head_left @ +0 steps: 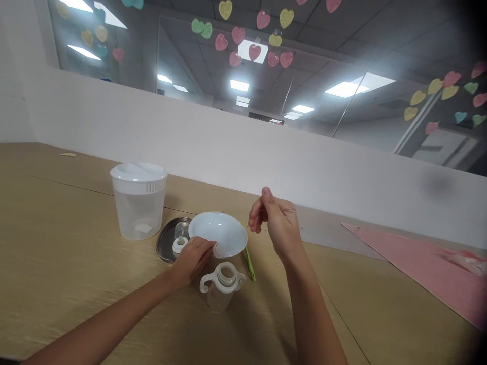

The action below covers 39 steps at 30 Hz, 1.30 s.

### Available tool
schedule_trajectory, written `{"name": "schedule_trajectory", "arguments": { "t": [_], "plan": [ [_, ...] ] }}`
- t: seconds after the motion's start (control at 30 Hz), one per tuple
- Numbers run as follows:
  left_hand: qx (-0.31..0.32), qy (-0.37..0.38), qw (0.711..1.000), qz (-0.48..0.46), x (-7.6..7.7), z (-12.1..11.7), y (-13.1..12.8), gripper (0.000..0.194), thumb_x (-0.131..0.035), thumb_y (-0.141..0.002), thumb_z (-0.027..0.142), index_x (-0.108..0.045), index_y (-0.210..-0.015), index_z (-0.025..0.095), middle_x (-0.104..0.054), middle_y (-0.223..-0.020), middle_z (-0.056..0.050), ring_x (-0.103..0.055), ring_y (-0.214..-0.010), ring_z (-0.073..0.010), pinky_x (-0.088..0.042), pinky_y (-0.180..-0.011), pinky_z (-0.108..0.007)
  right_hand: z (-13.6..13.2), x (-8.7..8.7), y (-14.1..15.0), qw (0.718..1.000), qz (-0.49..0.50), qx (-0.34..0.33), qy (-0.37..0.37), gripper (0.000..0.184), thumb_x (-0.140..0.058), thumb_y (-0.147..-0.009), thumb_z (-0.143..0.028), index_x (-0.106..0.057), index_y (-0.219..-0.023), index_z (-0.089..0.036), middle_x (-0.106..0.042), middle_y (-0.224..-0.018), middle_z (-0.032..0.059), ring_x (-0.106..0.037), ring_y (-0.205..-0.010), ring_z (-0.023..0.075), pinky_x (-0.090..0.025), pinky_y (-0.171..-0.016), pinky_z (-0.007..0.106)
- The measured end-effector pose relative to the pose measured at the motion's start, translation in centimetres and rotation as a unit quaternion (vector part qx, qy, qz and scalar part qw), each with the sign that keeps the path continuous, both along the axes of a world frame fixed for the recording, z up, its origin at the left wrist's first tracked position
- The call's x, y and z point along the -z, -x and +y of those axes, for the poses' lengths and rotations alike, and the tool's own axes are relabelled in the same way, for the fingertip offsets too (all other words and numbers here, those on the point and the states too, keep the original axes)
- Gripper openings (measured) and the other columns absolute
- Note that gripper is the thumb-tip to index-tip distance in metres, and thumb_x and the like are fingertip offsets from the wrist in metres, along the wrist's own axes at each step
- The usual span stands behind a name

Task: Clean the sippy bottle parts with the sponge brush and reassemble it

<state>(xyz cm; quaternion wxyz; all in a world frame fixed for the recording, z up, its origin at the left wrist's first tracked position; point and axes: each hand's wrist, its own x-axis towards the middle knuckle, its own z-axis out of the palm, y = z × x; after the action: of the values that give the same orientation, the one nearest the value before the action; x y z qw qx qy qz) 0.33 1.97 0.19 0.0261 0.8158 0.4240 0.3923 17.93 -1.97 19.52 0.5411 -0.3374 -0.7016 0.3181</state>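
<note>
The white plastic dish [222,234] is held tilted against the steel tray [165,243] at mid-counter [45,253] by the closed fingers of the left hand [192,261], while the right hand [276,225] is raised clear, its thumb and forefinger pinched on a fine strand [289,210].

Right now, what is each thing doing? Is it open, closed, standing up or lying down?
Left hand: fingers at the white dish's edge.
Right hand: raised, curled, touching nothing I can see.
White dish: tilted, over the steel tray.
Steel tray: lying on the table.
Baby bottle: open, no teat on top.
Teat: on the steel tray, partly hidden.
Plastic container: upright, white lid on.
Green stick: lying down.
Pink sheet: lying flat.
</note>
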Motion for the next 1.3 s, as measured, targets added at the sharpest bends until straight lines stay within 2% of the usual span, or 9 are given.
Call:
{"name": "schedule_trajectory", "arguments": {
  "t": [0.1, 0.2, 0.33, 0.57, 0.97, 1.17, 1.3],
  "plan": [
    [-0.012, 0.007, 1.000, -0.015, 0.1, 0.0, 0.0, 0.035, -0.028, -0.095, 0.034, -0.059, -0.096, 0.019, -0.063, -0.088, -0.007, -0.054, -0.085, -0.0195, -0.042, -0.079, -0.034, -1.0, 0.0, 0.4, 0.998, -0.061, 0.019, -0.021, 0.063, -0.039, -0.087, -0.061, -0.043, -0.041, -0.017, -0.037, -0.036, -0.0031, -0.036, -0.036, 0.0057, -0.030, -0.039, 0.019],
    [-0.023, 0.013, 1.000, -0.018, 0.2, 0.1, 0.0, 0.036, -0.025, -0.095, 0.033, -0.057, -0.089, 0.018, -0.061, -0.084, -0.007, -0.054, -0.082, -0.0198, -0.043, -0.078, -0.034, -1.1, 0.3, 0.7, 0.993, -0.100, 0.038, -0.040, 0.066, -0.038, -0.087, -0.060, -0.038, -0.037, -0.017, -0.031, -0.037, -0.0042, -0.032, -0.038, 0.0054, -0.028, -0.041, 0.020],
    [-0.026, 0.018, 0.999, -0.018, 0.2, 0.1, 0.1, 0.039, -0.023, -0.096, 0.035, -0.055, -0.082, 0.018, -0.061, -0.083, -0.008, -0.054, -0.081, -0.0205, -0.043, -0.079, -0.035, -0.3, 1.1, 1.3, 0.990, -0.135, 0.032, -0.026, 0.063, -0.039, -0.087, -0.058, -0.038, -0.039, -0.017, -0.032, -0.039, -0.0042, -0.034, -0.041, 0.0059, -0.028, -0.044, 0.021],
    [-0.013, 0.018, 0.999, -0.034, 0.2, 0.2, 0.1, 0.042, -0.021, -0.096, 0.035, -0.057, -0.086, 0.017, -0.062, -0.085, -0.008, -0.054, -0.082, -0.0207, -0.043, -0.081, -0.037, 0.8, 2.6, 2.4, 0.980, -0.195, 0.020, -0.035, 0.061, -0.039, -0.088, -0.055, -0.037, -0.040, -0.017, -0.031, -0.039, -0.0045, -0.033, -0.041, 0.0059, -0.025, -0.043, 0.021],
    [0.002, 0.009, 0.999, -0.037, 0.2, 0.3, 0.1, 0.040, -0.023, -0.096, 0.034, -0.058, -0.084, 0.018, -0.063, -0.086, -0.008, -0.056, -0.086, -0.0204, -0.044, -0.084, -0.038, 0.9, 2.5, 2.5, 0.979, -0.199, 0.040, -0.035, 0.060, -0.040, -0.088, -0.053, -0.036, -0.040, -0.017, -0.032, -0.039, -0.0041, -0.033, -0.041, 0.0062, -0.026, -0.045, 0.021],
    [0.000, 0.004, 0.999, -0.032, 0.1, 0.2, 0.0, 0.038, -0.025, -0.096, 0.033, -0.058, -0.085, 0.017, -0.063, -0.085, -0.008, -0.056, -0.086, -0.0205, -0.044, -0.083, -0.037, 1.3, 2.8, 2.7, 0.973, -0.225, 0.035, -0.037, 0.060, -0.039, -0.089, -0.052, -0.037, -0.041, -0.017, -0.036, -0.040, -0.0034, -0.034, -0.043, 0.0067, -0.026, -0.047, 0.022],
    [0.000, 0.007, 1.000, -0.029, 0.0, 0.1, 0.0, 0.038, -0.024, -0.096, 0.032, -0.058, -0.086, 0.017, -0.063, -0.085, -0.007, -0.056, -0.085, -0.0202, -0.043, -0.082, -0.037, 1.7, 3.4, 3.0, 0.959, -0.276, 0.037, -0.050, 0.058, -0.036, -0.090, -0.050, -0.036, -0.043, -0.017, -0.033, -0.041, -0.0039, -0.033, -0.044, 0.0068, -0.024, -0.048, 0.022]
  ]
}}
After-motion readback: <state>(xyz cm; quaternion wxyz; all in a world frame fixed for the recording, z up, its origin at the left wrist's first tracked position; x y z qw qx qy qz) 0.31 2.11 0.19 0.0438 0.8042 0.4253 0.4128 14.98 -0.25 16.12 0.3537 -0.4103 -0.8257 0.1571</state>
